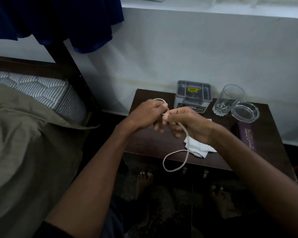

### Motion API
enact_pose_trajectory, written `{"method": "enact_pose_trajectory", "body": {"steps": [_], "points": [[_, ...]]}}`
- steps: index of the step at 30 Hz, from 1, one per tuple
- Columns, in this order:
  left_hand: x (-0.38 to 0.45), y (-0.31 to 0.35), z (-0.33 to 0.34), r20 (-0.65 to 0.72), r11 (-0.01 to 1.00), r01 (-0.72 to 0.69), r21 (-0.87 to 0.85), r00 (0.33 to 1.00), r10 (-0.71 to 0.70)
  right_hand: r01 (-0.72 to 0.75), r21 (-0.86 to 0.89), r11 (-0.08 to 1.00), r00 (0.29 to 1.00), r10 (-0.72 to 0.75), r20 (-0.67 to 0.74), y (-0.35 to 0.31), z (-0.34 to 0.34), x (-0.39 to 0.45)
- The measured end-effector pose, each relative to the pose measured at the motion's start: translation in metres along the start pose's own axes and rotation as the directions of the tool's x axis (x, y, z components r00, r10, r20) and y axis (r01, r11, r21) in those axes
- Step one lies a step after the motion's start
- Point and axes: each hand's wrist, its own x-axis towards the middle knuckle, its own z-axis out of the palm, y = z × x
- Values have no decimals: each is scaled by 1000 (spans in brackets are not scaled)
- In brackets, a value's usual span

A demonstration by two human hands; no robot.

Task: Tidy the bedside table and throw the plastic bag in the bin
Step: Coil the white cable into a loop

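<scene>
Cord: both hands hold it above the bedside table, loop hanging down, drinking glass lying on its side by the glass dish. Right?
Not quite. The head view shows the drinking glass standing upright beside the glass dish. The rest holds: left hand and right hand hold the cord above the bedside table, loop hanging down.

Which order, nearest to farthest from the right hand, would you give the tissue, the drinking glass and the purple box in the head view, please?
From the right hand:
1. Tissue: white, on the table just below the hand, partly hidden by it.
2. Drinking glass: upright at the table's back, to the right.
3. Purple box: flat along the table's right edge.
</scene>
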Motion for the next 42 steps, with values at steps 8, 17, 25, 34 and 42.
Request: {"method": "enact_pose_trajectory", "body": {"steps": [8,17,25,34,42], "points": [[-11,16,-6,546,776,381,-504,836,-55,-11,-110,994,980,-11,-198,0,-39,0],[-14,13,-25,121,-138,186,-973,917,379,-112,62,992,993,114,-32,10,-20,6],[11,18,-1,-310,768,-147,-623,948,-70,-184,-148,972,981,190,31,6,0,-4],[13,5,23,-16,971,72,227,997,-70,-14,-399,917,982,-63,-180,-11,-56,-18],[4,28,13,524,496,418,-761,847,92,129,-409,904,901,-279,-333,-2,-66,-11]]}}
